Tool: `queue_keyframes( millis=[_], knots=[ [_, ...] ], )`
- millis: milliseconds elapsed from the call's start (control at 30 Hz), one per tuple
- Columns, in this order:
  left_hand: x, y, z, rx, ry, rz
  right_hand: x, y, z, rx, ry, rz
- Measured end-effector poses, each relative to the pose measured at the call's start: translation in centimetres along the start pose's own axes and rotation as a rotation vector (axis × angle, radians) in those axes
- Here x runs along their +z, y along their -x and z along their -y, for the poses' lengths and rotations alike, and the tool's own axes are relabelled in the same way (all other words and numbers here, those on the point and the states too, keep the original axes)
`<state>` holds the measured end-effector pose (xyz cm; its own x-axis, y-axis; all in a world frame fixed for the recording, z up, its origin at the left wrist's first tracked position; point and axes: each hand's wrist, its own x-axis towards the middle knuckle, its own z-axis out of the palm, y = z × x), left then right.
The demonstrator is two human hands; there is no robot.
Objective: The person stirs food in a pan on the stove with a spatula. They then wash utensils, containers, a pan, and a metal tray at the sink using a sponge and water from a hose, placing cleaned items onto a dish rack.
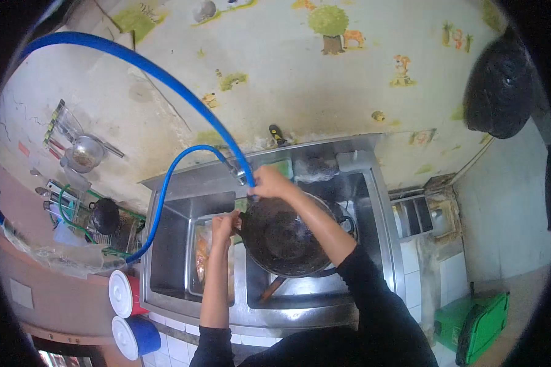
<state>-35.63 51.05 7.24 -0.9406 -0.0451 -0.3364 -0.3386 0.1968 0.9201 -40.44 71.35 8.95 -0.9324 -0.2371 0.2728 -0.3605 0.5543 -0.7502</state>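
A dark, wet wok (281, 241) is tilted over the right basin of the steel sink (196, 313). My left hand (224, 226) is closed around the wok's handle on its left side. Above the wok's far rim, my right hand (270, 183) grips a blue hose (190, 96) near its end. That hose arches up to the left, and its outlet is mostly hidden by my fingers. Under the wok's near side, a wooden handle (272, 289) sticks out; what it belongs to is hidden.
A metal tray (194, 282) with orange-brown food in plastic sits in the left basin. Behind my right hand is a faucet (239, 176). Red (122, 293) and blue (134, 337) lidded buckets stand at left, a green bin (487, 327) at right. A black bag (501, 88) hangs upper right.
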Motion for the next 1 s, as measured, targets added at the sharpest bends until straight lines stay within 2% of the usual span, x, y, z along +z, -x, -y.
queue_keyframes(
  millis=[133,267,333,467,533,567,600,667,800,867,900,1000],
  knots=[
    [-1.6,2.8,-2.2,0.043,-0.042,-0.082,-4.2,0.8,1.0,0.124,-0.040,-0.013],
    [-2.1,4.7,-3.7,0.064,-0.035,-0.138,-4.2,0.8,0.1,0.097,-0.027,-0.044],
    [-2.6,4.9,-3.9,0.115,-0.042,-0.161,-4.3,0.9,0.2,0.087,0.077,-0.061],
    [-2.7,5.6,-4.4,0.137,-0.092,-0.209,-4.2,0.8,0.5,0.175,-0.048,-0.113],
    [-2.4,5.9,-4.4,0.171,-0.016,-0.181,-2.5,0.3,0.9,0.205,-0.328,-0.008],
    [-2.2,5.8,-4.0,0.166,-0.017,-0.183,-1.5,0.3,1.2,0.117,-0.296,0.008],
    [-2.0,5.2,-3.3,0.190,0.023,-0.177,-0.1,0.5,1.6,0.163,-0.443,0.064],
    [-1.7,3.6,-2.0,0.218,0.062,-0.174,1.6,1.4,3.2,0.185,-0.545,0.134],
    [-0.7,1.6,-0.6,0.283,0.138,-0.107,2.6,3.3,5.3,0.187,-0.582,0.121],
    [-0.1,0.4,-0.1,0.393,0.157,-0.103,2.7,3.9,6.0,0.193,-0.630,0.163],
    [1.1,1.4,-1.6,0.369,0.299,-0.118,2.8,4.2,6.0,0.194,-0.631,0.161],
    [1.5,0.2,-2.1,0.481,0.238,-0.109,2.3,5.0,5.8,0.195,-0.524,0.201]
  ],
)
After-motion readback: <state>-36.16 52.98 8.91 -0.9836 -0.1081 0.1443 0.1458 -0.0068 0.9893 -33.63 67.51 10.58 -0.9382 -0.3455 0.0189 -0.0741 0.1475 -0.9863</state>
